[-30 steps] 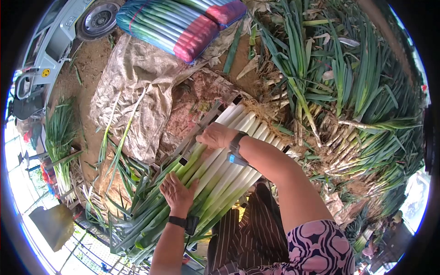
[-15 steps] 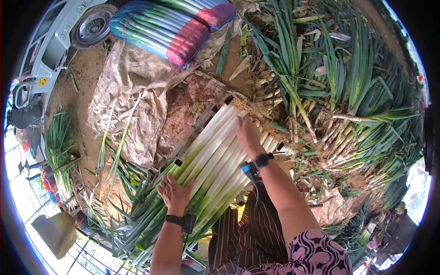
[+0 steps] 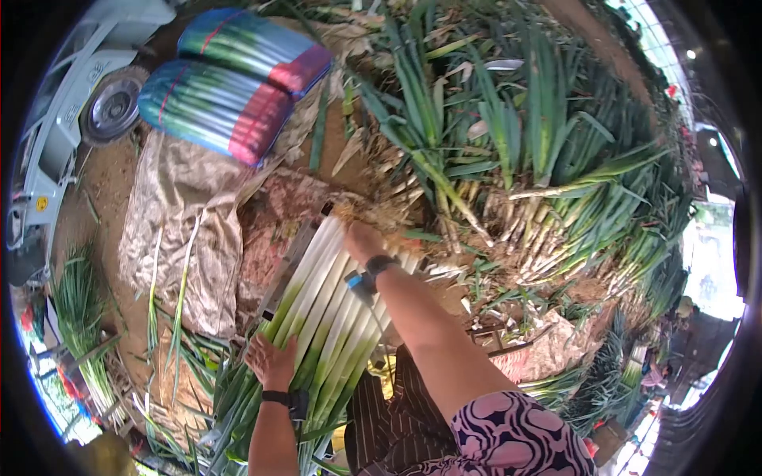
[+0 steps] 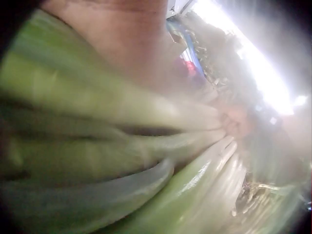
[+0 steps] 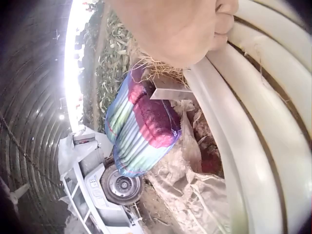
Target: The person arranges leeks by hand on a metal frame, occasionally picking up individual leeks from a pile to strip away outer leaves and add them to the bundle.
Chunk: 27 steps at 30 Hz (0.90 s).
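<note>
A row of leeks [image 3: 311, 305] lies side by side in front of the person, white stems and roots away from the body, green leaves toward the left arm. The left hand [image 3: 271, 361] rests across the green part, its thumb spread from the fingers. In the left wrist view, green stems [image 4: 146, 156] fill the area beside that hand. At the root end is the right hand [image 3: 363, 242]. Its curled fingers [image 5: 223, 24] hold a white leek stem [image 5: 214, 105] close to the roots in the right wrist view; the fingertips are partly hidden.
A metal rack bar [image 3: 287, 270] runs along the row's left side. Beyond lie a crumpled sack sheet [image 3: 186, 230] and two bagged leek bundles [image 3: 218, 103], near a vehicle wheel [image 3: 113, 105]. A large heap of loose leeks [image 3: 548, 151] covers the right.
The right hand has moved from the row's left side, mid-stem, to the root end. The left hand stays on the green part. The head view has turned, shifting the scene left.
</note>
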Tool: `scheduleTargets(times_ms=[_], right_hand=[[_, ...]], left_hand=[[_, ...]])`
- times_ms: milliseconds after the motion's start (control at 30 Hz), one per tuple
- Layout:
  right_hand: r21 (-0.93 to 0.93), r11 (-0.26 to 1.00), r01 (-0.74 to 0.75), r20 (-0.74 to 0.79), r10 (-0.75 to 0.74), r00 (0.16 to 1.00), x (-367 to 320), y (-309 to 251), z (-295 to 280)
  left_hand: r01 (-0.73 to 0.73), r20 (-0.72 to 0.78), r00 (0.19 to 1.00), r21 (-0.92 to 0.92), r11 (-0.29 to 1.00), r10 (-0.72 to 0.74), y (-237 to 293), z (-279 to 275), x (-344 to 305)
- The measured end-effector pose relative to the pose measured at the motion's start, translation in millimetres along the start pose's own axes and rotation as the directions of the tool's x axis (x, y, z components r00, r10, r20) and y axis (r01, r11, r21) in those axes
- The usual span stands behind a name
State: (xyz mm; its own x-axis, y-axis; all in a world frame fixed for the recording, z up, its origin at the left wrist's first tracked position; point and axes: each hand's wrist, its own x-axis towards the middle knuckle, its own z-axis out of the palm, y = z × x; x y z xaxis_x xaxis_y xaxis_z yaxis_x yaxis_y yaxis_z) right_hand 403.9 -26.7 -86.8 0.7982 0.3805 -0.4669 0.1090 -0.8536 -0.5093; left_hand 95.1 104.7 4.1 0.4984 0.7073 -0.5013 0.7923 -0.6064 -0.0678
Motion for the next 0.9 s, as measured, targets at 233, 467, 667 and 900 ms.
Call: scheduleTargets(times_ms=[233, 467, 667, 900], right_hand=[[0.39, 0.913, 0.118, 0.101, -0.17, 0.98, -136, 28, -66], [-0.382, 0.916, -0.12, -0.081, 0.096, 0.992, -171, 365, -72], [0.407, 0.704, -0.582, -0.585, 0.691, 0.426, -59, 539, -225], [0.607, 0.53, -0.592, -0.447, 0.844, 0.297, 23, 459, -402]], left_hand=[[0.054, 0.174, 0.983, -0.016, 0.998, -0.051, 17, -38, 0], [0.126, 0.191, 0.972, 0.057, 0.99, -0.135, 17, -33, 2], [0.253, -0.008, 0.967, -0.017, 0.967, -0.253, 35, -29, -28], [0.322, 0.164, 0.941, -0.167, 0.932, -0.296, 99, -4, -128]])
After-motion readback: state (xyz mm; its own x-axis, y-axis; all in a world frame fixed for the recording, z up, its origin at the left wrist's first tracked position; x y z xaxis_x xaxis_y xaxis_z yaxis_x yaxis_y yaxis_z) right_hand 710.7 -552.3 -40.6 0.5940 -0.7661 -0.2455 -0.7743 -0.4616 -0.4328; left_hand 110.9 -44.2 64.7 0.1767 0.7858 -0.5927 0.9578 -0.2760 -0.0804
